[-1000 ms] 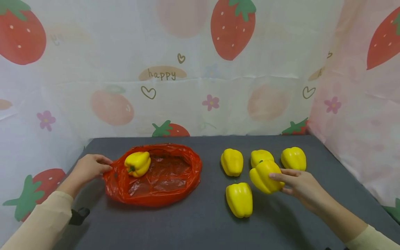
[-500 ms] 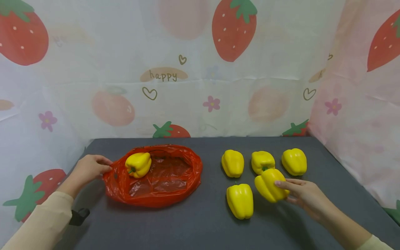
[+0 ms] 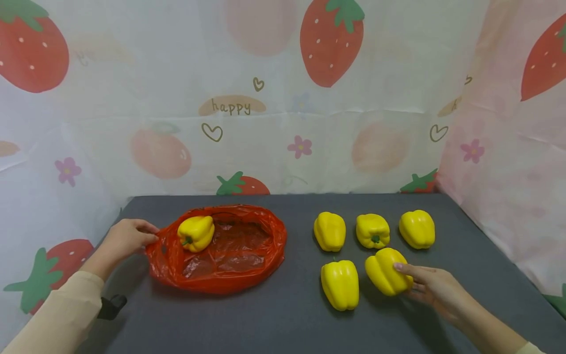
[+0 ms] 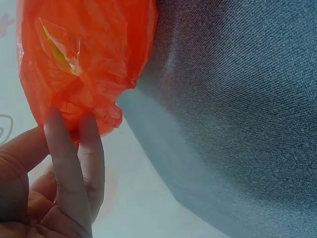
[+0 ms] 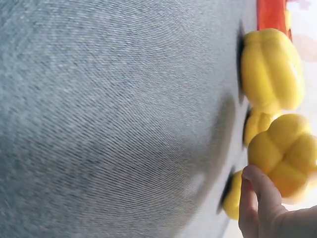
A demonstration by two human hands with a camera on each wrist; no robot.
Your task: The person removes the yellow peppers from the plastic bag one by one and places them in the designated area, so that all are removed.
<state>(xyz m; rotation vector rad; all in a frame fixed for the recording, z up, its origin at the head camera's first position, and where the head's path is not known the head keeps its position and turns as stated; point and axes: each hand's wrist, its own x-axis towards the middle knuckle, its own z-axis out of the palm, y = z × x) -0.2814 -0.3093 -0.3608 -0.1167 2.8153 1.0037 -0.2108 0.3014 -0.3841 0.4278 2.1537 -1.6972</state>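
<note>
At the left of the head view, my left hand [image 3: 129, 238] pinches the edge of a red plastic bag [image 3: 221, 285], which lies with its mouth spread wide. One yellow bell pepper [image 3: 196, 234] sits inside the bag at its left. The left wrist view shows the fingertips [image 4: 55, 124] against the bunched red plastic. Low over the table on the right, my right hand [image 3: 435, 290] grips another yellow bell pepper [image 3: 388, 272] between thumb and fingers. In the right wrist view the base of this held pepper [image 5: 285, 154] faces the camera, with a shadow on the cloth below.
Left of the held pepper stands a front yellow pepper [image 3: 340, 285]. Behind are a back-left pepper [image 3: 329, 231], a middle pepper [image 3: 373, 230] and a back-right pepper [image 3: 417, 229]. A dark strap [image 3: 112, 306] shows by the left sleeve. Strawberry-printed cloth [image 3: 274, 98] walls the grey table [image 3: 247, 324].
My right hand has moved nearer and slightly right, lowering its pepper, so the middle pepper behind is now fully uncovered. The left hand and bag have stayed in place.
</note>
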